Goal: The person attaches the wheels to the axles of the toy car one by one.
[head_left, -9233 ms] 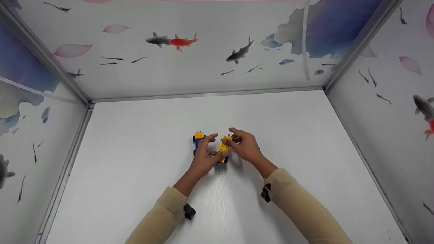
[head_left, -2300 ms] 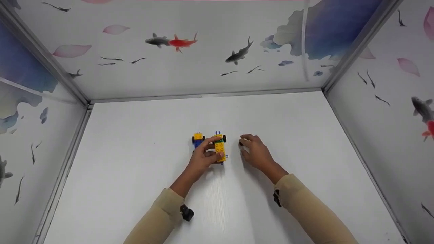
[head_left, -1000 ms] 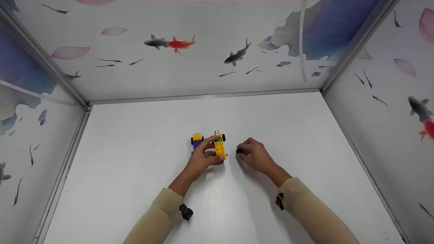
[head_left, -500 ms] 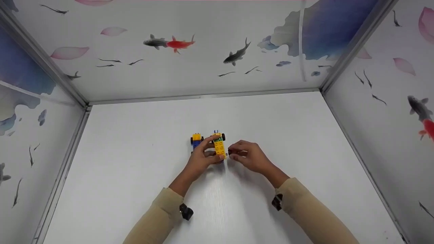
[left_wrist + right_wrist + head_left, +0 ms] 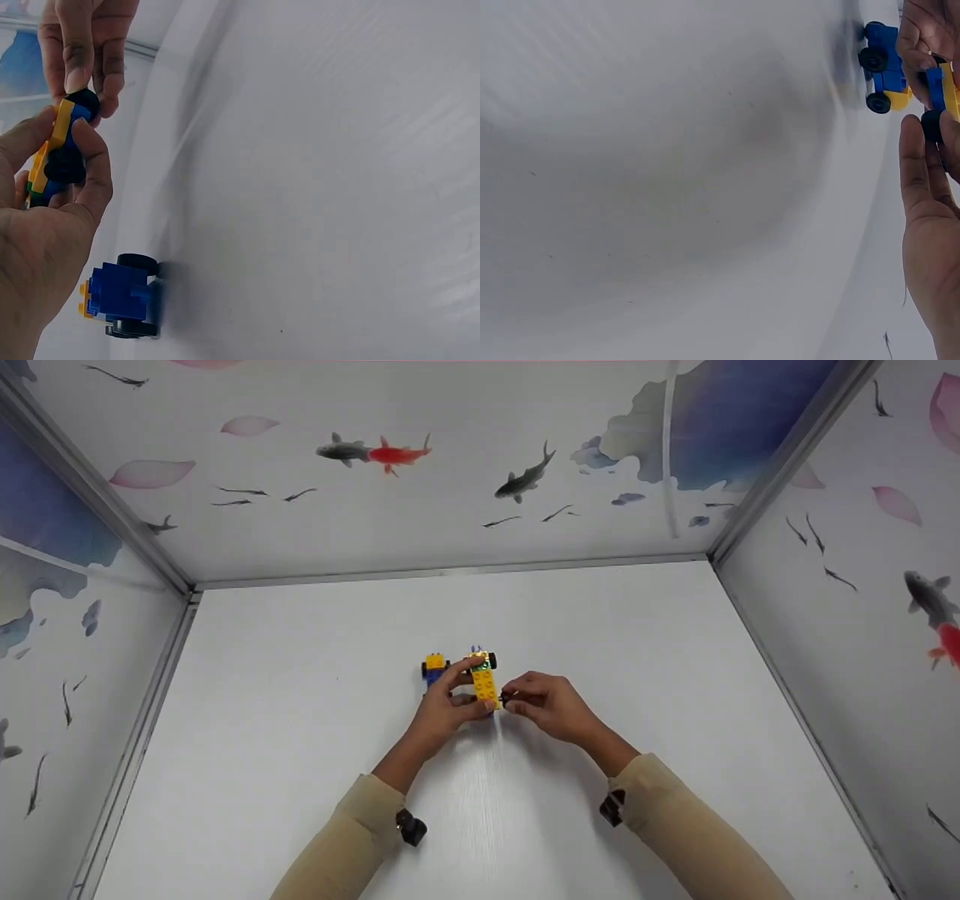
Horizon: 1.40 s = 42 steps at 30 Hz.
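My left hand (image 5: 444,712) grips a toy car (image 5: 484,684) built of yellow and blue bricks, with a bit of green near its far end. A black wheel (image 5: 492,660) sits on the car's far right side. Between thumb and fingers my right hand (image 5: 553,706) pinches another black wheel (image 5: 931,126), held against the near right side of the car. In the left wrist view this pinched wheel (image 5: 84,100) meets the car's end. A second toy car (image 5: 434,666), blue and yellow with black wheels, stands on the table left of my left hand, which partly hides it.
The white table (image 5: 300,750) runs under both hands. Printed panels wall it in at the back (image 5: 450,525), the left (image 5: 135,607) and the right (image 5: 810,607). Small black cameras (image 5: 411,828) hang at the sleeve cuffs.
My right hand has come left with the black wheel, from apart to against the car's near right side. My left hand has kept its grip; the car has shifted only slightly.
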Available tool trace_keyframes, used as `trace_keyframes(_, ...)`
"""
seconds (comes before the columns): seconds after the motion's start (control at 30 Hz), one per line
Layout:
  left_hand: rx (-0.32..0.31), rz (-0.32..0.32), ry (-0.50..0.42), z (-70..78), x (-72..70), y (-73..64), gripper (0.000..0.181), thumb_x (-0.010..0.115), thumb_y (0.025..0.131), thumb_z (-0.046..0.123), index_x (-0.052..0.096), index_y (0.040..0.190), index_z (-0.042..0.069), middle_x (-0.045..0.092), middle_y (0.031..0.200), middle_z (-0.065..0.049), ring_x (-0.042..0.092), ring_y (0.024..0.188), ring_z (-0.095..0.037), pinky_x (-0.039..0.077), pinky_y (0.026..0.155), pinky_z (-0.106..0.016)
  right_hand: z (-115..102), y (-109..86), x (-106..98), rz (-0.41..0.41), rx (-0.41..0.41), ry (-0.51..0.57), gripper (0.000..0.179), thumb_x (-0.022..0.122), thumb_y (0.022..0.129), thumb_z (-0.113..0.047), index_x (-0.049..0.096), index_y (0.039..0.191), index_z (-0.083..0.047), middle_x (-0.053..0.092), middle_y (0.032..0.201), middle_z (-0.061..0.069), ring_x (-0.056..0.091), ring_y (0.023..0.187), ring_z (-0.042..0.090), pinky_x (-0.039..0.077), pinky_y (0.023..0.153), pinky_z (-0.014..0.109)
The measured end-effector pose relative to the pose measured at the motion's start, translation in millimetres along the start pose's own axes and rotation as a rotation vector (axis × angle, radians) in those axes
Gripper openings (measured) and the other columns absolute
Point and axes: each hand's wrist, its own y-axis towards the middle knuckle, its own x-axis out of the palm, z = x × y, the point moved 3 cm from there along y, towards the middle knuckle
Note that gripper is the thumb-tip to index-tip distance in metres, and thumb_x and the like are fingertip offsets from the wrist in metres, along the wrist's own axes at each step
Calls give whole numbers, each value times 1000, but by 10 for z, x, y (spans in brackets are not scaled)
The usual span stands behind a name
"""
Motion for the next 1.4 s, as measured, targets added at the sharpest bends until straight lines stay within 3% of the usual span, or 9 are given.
trace_keyframes(0.4,-9,8,-9,2,20,8,74,84,98,10,54,160,38,55,152,-16,74,121,-30,67,98,-38,-12,10,4,17,-6,10,30,78,103,-11,80,133,-8,76,122,11,76,117,27,63,103,27)
trace_keyframes(0.97,13,20,-19,-7,24,-10,75,86,98,13,53,161,36,54,152,-16,73,123,-33,67,99,-39,-9,24,55,39,41,67,29,78,103,-13,82,131,-9,77,120,12,73,111,20,64,99,25)
trace_keyframes(1.4,33,-4,-10,-15,44,-1,76,85,98,7,53,161,34,53,153,-18,75,120,-33,68,98,-39,-26,16,73,24,28,7,28,77,104,-13,82,132,-10,76,120,10,75,113,22,64,102,29)
